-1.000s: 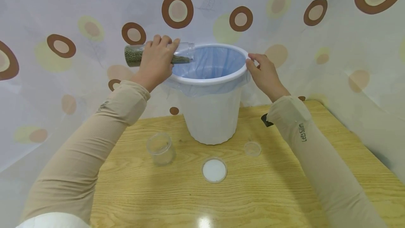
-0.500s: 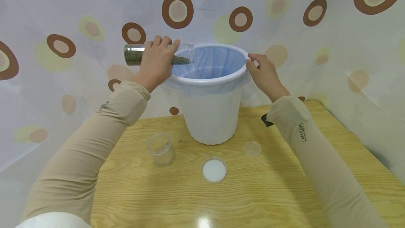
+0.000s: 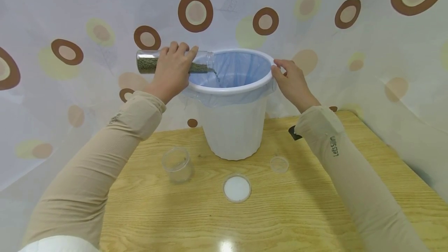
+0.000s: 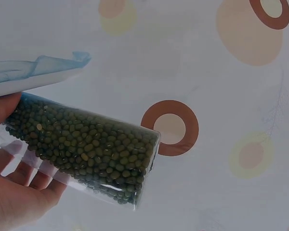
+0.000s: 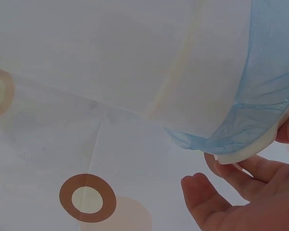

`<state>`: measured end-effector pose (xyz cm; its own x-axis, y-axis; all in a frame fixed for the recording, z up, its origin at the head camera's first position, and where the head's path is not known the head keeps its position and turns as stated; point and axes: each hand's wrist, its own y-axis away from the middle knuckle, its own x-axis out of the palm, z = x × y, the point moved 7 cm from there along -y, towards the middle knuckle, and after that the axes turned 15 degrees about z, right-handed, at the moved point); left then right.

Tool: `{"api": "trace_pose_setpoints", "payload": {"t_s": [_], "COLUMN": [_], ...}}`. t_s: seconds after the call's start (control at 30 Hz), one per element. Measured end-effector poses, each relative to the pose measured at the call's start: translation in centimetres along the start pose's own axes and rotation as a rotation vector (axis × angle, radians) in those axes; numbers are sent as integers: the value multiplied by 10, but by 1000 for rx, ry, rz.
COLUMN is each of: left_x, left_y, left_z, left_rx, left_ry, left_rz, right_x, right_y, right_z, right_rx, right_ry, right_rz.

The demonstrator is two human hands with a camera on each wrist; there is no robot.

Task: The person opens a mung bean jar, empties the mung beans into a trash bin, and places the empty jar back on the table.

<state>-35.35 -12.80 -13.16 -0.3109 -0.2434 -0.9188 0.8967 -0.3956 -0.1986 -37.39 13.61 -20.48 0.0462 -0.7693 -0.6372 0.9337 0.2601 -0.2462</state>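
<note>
My left hand (image 3: 173,69) grips a clear plastic jar (image 3: 147,54) from above, lying nearly level over the left rim of a white trash bin (image 3: 234,127). Green mung beans (image 4: 101,149) lie along the jar's lower side, and a thin stream of them drops from its uncapped mouth into the bin. A blue plastic bag (image 3: 245,65) lines the bin and folds down over its rim. On the opposite side, my right hand (image 3: 292,83) pinches the bin's rim between thumb and fingers. The bottom inside the bin is hidden.
On the wooden table (image 3: 196,221), a clear round container (image 3: 177,166) stands left of the bin's base. A round lid with a white disc (image 3: 237,188) and a small clear lid (image 3: 279,164) lie in front. A patterned sheet (image 3: 224,7) hangs close behind.
The jar's mouth has dipped slightly. Beans now fall from it into the bin, where no stream showed in the earlier frames. The right hand has stayed on the rim.
</note>
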Motion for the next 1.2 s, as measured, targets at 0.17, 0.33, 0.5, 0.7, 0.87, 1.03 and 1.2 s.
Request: {"api": "trace_pose_setpoints", "payload": {"t_s": [0.17,0.33,0.5,0.7,0.87,1.03,1.2], "left_x": [0,0,2,6,6,5,6], "left_y": [0,0,-1,-3,-4,-6,-7], "left_z": [0,0,-1,-5,-7,-8,-9], "left_rx": [4,10,18,30,35,41,39], "left_ry": [-4,0,6,-3,-20,-48,-66], "left_rz": [-16,-22,-33,-38,-46,-59,-49], "right_x": [0,0,1,2,2,1,1], "right_y": [0,0,0,1,2,2,1], "right_z": [2,1,-1,-2,0,-1,0], "right_rx": [-2,6,11,19,12,12,10], "right_ry": [1,-2,-13,-19,-14,-19,-18], "right_rz": [0,3,9,14,10,7,7]}}
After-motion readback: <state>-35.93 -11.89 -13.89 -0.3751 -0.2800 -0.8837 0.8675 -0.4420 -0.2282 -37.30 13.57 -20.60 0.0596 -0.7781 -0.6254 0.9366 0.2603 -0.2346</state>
